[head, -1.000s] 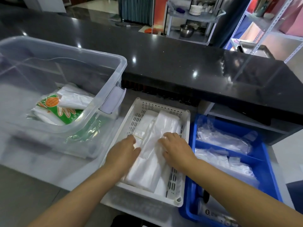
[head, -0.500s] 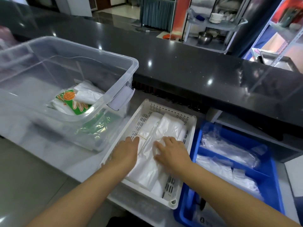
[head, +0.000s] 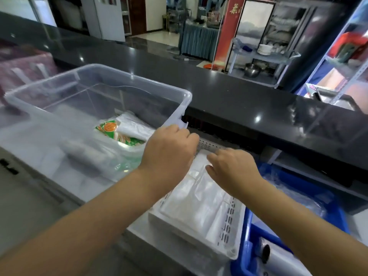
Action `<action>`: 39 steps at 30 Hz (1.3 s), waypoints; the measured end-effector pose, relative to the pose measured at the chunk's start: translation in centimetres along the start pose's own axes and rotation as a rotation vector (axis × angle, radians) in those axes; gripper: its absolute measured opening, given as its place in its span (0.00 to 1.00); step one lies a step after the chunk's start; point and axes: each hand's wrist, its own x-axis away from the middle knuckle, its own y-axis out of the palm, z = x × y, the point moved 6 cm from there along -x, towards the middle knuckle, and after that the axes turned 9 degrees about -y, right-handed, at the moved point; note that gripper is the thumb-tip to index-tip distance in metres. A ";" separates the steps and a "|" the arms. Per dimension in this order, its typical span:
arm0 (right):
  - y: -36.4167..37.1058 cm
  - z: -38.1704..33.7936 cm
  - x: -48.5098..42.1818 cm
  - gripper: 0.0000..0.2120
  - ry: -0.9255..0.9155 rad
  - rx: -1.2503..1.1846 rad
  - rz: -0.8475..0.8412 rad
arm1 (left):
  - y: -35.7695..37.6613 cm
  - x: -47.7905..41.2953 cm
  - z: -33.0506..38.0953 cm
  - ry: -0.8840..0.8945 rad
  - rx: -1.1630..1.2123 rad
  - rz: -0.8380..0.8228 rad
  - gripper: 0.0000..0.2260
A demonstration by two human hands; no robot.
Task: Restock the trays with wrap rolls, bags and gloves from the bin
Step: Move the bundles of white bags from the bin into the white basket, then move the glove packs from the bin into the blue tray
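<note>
- Head view: white slotted tray (head: 229, 232) mid-frame on the counter (head: 69, 184), with a stack of clear bags (head: 195, 202) inside.
- Left hand (head: 169, 150) is over the tray's far left corner, fingers curled down; cannot tell if it grips anything.
- Right hand (head: 233, 168) rests flat on the bags, fingers straight.
- Clear bin (head: 99, 80) at upper left holds a green packet (head: 113, 132).
- Blue tray (head: 245, 255) at lower right.

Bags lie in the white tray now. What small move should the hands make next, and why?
Probably the left hand should reach into the clear bin for the green-and-orange packet. That hand is right beside the bin's corner, stock lies inside the bin, and the bags already lie in the white tray under the right hand.
</note>
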 end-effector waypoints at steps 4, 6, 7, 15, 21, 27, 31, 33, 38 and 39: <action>-5.5 -2.7 -3.0 0.09 0.061 0.096 0.059 | -3.2 0.1 -6.4 -0.018 0.004 0.076 0.07; -7.8 -4.9 -4.6 0.11 0.078 0.122 0.107 | -4.0 0.9 -10.4 -0.029 0.012 0.084 0.09; -8.7 -6.2 -5.4 0.12 0.083 0.127 0.123 | -4.3 1.5 -12.4 -0.033 0.015 0.093 0.09; -10.5 -13.8 -12.1 0.13 0.134 0.103 0.124 | -4.8 3.9 -27.1 -0.134 0.012 0.058 0.03; -9.6 -14.7 -15.6 0.12 0.145 0.093 0.131 | -2.3 2.8 -33.6 -0.174 0.111 0.030 0.05; -6.8 -12.3 -20.8 0.13 0.134 0.065 0.053 | 0.8 0.3 -36.7 -0.169 0.159 -0.031 0.05; -4.7 -11.3 -26.2 0.12 0.050 -0.002 -0.006 | 1.7 -2.9 -39.3 -0.159 0.127 -0.031 0.05; -3.4 -11.6 -29.3 0.11 -0.023 -0.002 -0.041 | 2.3 -4.2 -40.4 -0.139 0.104 -0.030 0.06; 1.2 -14.3 -36.0 0.10 -0.210 -0.089 -0.142 | 4.1 -5.9 -43.2 -0.134 0.094 -0.079 0.12; 2.4 -15.0 -37.0 0.10 -0.232 -0.099 -0.167 | 4.5 -6.2 -43.9 -0.148 0.100 -0.090 0.11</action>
